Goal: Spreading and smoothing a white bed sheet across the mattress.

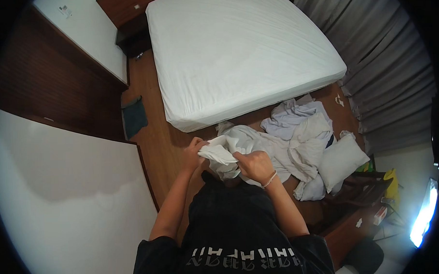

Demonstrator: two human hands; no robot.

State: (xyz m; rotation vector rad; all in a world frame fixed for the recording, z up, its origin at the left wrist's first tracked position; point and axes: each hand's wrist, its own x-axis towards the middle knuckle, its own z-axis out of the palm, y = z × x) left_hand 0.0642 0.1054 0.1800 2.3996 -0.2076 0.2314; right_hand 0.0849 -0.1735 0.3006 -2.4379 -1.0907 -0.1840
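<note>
A white cloth (217, 153) is stretched between my two hands in front of my body, its edge gathered in folds. My left hand (197, 151) grips its left end. At the other end my right hand (255, 164), with a band on the wrist, pinches the fabric. Part of the cloth hangs below the hands, where it overlaps the bedding behind and its lower end is hard to make out. Beyond lies a heap of crumpled white bedding (274, 146) on the wooden floor. A mattress (245, 52) in a white fitted cover stands past the heap.
A white pillow (342, 161) leans on the bedding's right side. Wooden furniture (356, 219) stands at the lower right, near a yellow bag (391, 189). Grey curtains (383, 58) hang along the right. A dark green mat (134, 118) lies left of the bed, near a white wall (79, 171).
</note>
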